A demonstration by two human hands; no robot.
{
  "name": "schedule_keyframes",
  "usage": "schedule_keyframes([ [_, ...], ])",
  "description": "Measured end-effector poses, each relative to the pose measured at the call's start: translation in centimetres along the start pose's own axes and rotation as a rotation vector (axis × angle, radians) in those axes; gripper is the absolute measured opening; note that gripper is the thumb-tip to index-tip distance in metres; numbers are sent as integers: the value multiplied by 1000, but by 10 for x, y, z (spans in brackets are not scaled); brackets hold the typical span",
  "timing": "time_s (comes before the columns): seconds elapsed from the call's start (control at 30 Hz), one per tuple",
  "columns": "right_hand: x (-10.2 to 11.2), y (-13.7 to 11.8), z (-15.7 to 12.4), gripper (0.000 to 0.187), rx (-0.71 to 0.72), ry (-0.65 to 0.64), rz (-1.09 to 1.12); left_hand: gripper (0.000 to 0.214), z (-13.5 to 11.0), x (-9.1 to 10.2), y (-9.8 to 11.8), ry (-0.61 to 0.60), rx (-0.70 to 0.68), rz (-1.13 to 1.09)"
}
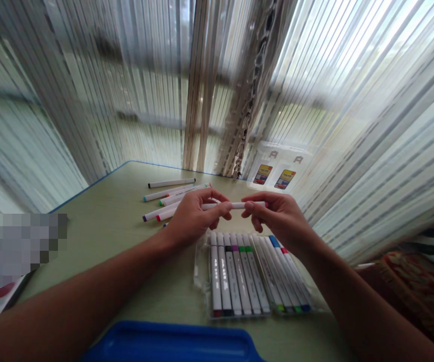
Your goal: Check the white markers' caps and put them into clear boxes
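Note:
A slim white marker (pixel 237 205) with a pink tip at its right end is held level between my two hands. My left hand (pixel 200 207) pinches its left part, and my right hand (pixel 273 208) grips it near the pink end. Just below them lies a clear plastic case (pixel 201 274), opened flat, with rows of white markers (pixel 239 281) in both halves. Several loose white markers (pixel 169 195) with coloured ends lie to the left, partly hidden behind my left hand.
A clear box lid (pixel 277 151) with two yellow-and-red labels stands at the table's back right. A blue tray (pixel 175 344) sits at the front edge of the pale green table (pixel 99 211). Striped curtains (pixel 145 90) hang behind. Patterned fabric (pixel 416 281) is at right.

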State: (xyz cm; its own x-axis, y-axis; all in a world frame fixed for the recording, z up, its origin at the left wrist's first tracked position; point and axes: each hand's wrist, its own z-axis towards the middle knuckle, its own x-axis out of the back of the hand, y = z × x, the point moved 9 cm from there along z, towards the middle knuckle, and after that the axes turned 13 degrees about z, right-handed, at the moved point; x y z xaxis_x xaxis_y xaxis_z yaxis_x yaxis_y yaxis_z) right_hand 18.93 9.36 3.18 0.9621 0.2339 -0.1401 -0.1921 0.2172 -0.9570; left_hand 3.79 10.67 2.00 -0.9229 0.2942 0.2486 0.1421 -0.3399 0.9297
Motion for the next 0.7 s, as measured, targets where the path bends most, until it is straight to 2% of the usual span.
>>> schedule_keyframes([
  [0.23, 6, 0, 3, 17, 6, 15, 119, 26, 2, 4, -1, 14, 5, -22],
  [0.53, 3, -3, 2, 26, -14, -9, 256, 32, 2, 9, 2, 61, 24, -47],
  [0.7, 12, -3, 3, 26, -6, 66, 251, 28, 3, 13, -1, 109, 37, -106],
])
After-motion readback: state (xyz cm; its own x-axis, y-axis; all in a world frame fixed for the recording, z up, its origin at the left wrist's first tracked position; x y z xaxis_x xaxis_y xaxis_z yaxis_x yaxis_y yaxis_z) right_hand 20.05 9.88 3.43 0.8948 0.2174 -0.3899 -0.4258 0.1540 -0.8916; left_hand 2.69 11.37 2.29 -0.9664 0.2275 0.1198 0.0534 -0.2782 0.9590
